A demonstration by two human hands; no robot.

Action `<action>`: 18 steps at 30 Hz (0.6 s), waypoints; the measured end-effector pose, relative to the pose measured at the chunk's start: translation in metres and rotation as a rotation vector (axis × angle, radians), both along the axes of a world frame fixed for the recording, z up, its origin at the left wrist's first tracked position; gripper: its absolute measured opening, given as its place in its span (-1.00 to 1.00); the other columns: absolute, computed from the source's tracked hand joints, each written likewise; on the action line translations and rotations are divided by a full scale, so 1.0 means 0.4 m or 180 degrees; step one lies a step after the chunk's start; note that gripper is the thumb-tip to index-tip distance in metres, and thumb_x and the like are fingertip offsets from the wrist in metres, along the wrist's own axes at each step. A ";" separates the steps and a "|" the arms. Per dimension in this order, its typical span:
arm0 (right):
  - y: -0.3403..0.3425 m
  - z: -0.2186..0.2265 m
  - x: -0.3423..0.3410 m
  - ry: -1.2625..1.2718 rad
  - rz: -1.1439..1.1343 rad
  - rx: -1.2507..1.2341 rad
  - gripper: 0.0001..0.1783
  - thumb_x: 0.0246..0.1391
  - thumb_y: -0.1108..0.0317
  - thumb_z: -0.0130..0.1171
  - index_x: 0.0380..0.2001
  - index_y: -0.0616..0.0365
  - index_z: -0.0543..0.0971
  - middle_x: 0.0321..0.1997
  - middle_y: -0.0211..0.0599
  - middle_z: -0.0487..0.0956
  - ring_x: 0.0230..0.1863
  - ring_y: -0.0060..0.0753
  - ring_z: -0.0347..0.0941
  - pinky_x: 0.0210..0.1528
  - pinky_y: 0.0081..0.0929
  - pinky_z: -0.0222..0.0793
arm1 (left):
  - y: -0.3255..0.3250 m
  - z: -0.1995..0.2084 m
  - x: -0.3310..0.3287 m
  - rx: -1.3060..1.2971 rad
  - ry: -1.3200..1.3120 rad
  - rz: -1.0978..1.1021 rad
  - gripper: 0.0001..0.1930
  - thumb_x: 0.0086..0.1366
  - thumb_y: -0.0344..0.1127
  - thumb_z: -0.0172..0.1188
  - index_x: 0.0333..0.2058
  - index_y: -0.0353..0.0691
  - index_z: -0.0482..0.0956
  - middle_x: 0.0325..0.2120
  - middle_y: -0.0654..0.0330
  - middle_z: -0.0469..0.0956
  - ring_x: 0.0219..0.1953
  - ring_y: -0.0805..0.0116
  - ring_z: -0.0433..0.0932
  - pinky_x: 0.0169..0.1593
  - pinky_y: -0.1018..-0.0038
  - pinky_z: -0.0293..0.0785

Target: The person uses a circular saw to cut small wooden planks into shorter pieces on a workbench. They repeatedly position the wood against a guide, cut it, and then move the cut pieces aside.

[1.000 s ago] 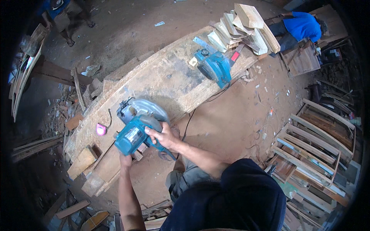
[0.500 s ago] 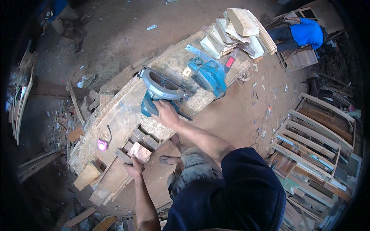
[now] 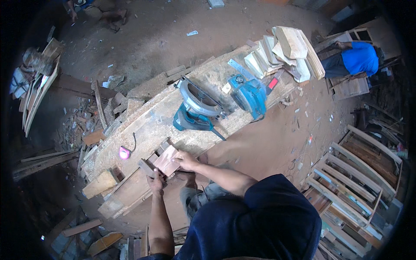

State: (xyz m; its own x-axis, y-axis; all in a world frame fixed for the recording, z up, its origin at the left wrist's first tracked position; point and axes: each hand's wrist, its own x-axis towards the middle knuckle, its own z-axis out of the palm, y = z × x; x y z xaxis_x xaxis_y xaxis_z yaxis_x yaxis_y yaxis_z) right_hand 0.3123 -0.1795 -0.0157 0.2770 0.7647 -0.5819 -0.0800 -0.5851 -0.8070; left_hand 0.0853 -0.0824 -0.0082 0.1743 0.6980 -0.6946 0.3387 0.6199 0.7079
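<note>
A short, light reddish-brown wood block (image 3: 167, 160) is between my hands at the near edge of the long workbench (image 3: 143, 125). My right hand (image 3: 186, 160) grips its right side with closed fingers. Gripped in my left hand (image 3: 155, 182) is a darker narrow wood piece (image 3: 146, 167), close against the block's left end. Just beyond the block, part of another wood piece (image 3: 165, 144) shows. Further up the bench lies a teal circular saw (image 3: 195, 106) with a silver guard, and no hand is on it.
A second teal power tool (image 3: 249, 95), a metal ruler (image 3: 240, 68) and stacked wood pieces (image 3: 288, 47) occupy the far right end. A pink tape measure (image 3: 124, 152) lies to the left. Wooden frames (image 3: 351, 182) stand at right; a person in blue (image 3: 362, 58) bends beyond.
My right hand has let go of the circular saw and come down to the wood block. My left hand stays at the wood pieces. The whole view has shifted slightly.
</note>
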 end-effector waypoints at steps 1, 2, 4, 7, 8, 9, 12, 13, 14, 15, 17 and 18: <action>-0.023 0.037 -0.001 -0.0584 -0.0374 0.0248 -0.24 0.24 0.01 0.31 0.23 0.45 0.37 0.11 0.31 0.57 0.11 0.13 0.56 0.23 -0.20 0.41 | -0.015 -0.012 0.008 0.0338 0.0203 0.0108 -0.54 0.41 -0.05 0.30 0.04 -0.24 0.37 -0.39 0.22 0.55 -0.50 0.53 0.49 -0.47 0.55 0.43; -0.051 0.068 0.027 -0.0618 -0.0315 0.0180 -0.29 0.25 0.03 0.30 0.20 0.43 0.38 0.11 0.28 0.57 0.12 0.13 0.56 0.21 -0.18 0.42 | -0.019 -0.023 0.014 0.0510 0.0237 0.0147 -0.53 0.41 -0.05 0.29 0.05 -0.25 0.36 -0.38 0.22 0.54 -0.50 0.53 0.49 -0.47 0.55 0.43; -0.104 0.253 0.125 -0.0675 -0.0149 0.0039 -0.39 0.26 0.08 0.27 0.12 0.39 0.42 0.12 0.21 0.58 0.13 0.14 0.56 0.17 -0.15 0.44 | -0.031 -0.057 -0.002 0.0842 0.0332 0.0278 -0.50 0.42 -0.03 0.28 0.06 -0.28 0.34 -0.38 0.21 0.54 -0.49 0.53 0.49 -0.47 0.55 0.43; -0.223 0.357 0.243 -0.0640 -0.0887 0.0955 -0.42 0.27 0.13 0.27 0.14 0.37 0.41 0.04 0.02 0.62 0.12 -0.04 0.57 0.19 -0.18 0.43 | -0.038 -0.037 0.022 0.0876 0.0310 0.0142 -0.42 0.41 -0.01 0.28 0.12 -0.34 0.30 -0.35 0.17 0.55 -0.48 0.52 0.50 -0.47 0.53 0.45; -0.230 0.441 0.310 -0.0167 -0.1199 0.1379 -0.41 0.27 0.15 0.28 0.16 0.36 0.40 0.02 -0.02 0.62 0.12 -0.10 0.56 0.20 -0.18 0.42 | -0.043 -0.031 0.026 0.0896 0.0290 0.0131 -0.41 0.41 -0.01 0.28 0.14 -0.35 0.30 -0.35 0.17 0.56 -0.48 0.52 0.50 -0.46 0.51 0.46; -0.250 0.488 0.415 -0.1322 -0.0636 0.1154 -0.39 0.26 0.20 0.29 0.22 0.33 0.34 0.06 -0.07 0.59 0.13 -0.18 0.52 0.22 -0.20 0.40 | -0.044 -0.043 0.024 0.0887 0.0492 0.0117 -0.39 0.40 0.00 0.29 0.15 -0.36 0.29 -0.33 0.16 0.57 -0.47 0.50 0.51 -0.47 0.50 0.46; -0.238 0.631 0.648 -0.2851 -0.1580 0.1444 -0.68 0.35 0.30 0.13 0.03 0.31 0.53 0.00 -0.15 0.60 -0.04 -0.29 0.52 0.06 -0.32 0.43 | -0.036 -0.081 0.004 0.0961 0.0461 0.0210 -0.38 0.39 0.00 0.30 0.15 -0.37 0.29 -0.31 0.11 0.58 -0.48 0.47 0.54 -0.48 0.48 0.47; -0.217 0.688 0.712 -0.2984 -0.1786 0.1444 -0.61 0.38 0.22 0.12 0.09 0.31 0.48 -0.03 -0.13 0.59 -0.07 -0.29 0.53 0.00 -0.40 0.45 | -0.027 -0.070 -0.010 0.0966 0.0495 0.0148 -0.37 0.39 0.00 0.30 0.15 -0.39 0.29 -0.29 0.08 0.59 -0.48 0.45 0.55 -0.47 0.47 0.48; -0.310 0.674 0.862 -0.3159 -0.1869 0.0883 -0.58 0.37 0.23 0.14 0.13 0.30 0.44 -0.01 -0.15 0.59 -0.05 -0.28 0.56 -0.05 -0.38 0.53 | -0.038 -0.062 0.015 0.0883 0.0426 0.0023 -0.36 0.39 0.00 0.30 0.15 -0.41 0.28 -0.27 0.04 0.59 -0.47 0.43 0.57 -0.46 0.46 0.49; -0.249 0.742 0.883 -0.1900 -0.2863 0.1217 -0.59 0.35 0.28 0.13 0.15 0.30 0.42 0.02 -0.15 0.58 -0.02 -0.24 0.59 -0.08 -0.26 0.64 | -0.028 -0.048 0.002 0.0880 0.0477 -0.0024 -0.35 0.39 0.00 0.30 0.15 -0.43 0.28 -0.25 0.01 0.60 -0.46 0.41 0.58 -0.45 0.46 0.50; -0.221 0.814 0.979 -0.1515 -0.3571 0.1737 -0.59 0.34 0.31 0.10 0.14 0.35 0.39 0.07 -0.09 0.53 0.00 -0.17 0.59 -0.10 -0.13 0.73 | -0.023 -0.050 -0.006 0.0968 0.0574 -0.0001 -0.34 0.38 0.00 0.30 0.13 -0.46 0.30 -0.27 -0.02 0.61 -0.47 0.37 0.59 -0.44 0.42 0.52; -0.234 0.837 1.047 -0.1633 -0.3383 0.1913 -0.56 0.36 0.28 0.09 0.13 0.41 0.38 0.07 -0.06 0.52 0.03 -0.14 0.58 -0.10 -0.11 0.73 | -0.028 -0.059 -0.001 0.0994 0.0591 0.0000 -0.34 0.38 0.00 0.30 0.12 -0.48 0.30 -0.28 -0.03 0.61 -0.48 0.35 0.59 -0.43 0.41 0.52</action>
State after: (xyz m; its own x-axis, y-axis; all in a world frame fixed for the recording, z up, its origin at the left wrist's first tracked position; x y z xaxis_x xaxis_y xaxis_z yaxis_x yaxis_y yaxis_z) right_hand 0.7309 -0.2732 0.3192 0.9830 0.1404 0.1186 0.1156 0.0292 -0.9929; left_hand 0.0848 -0.0938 -0.0320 0.0652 0.8814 -0.4678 0.4792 0.3835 0.7895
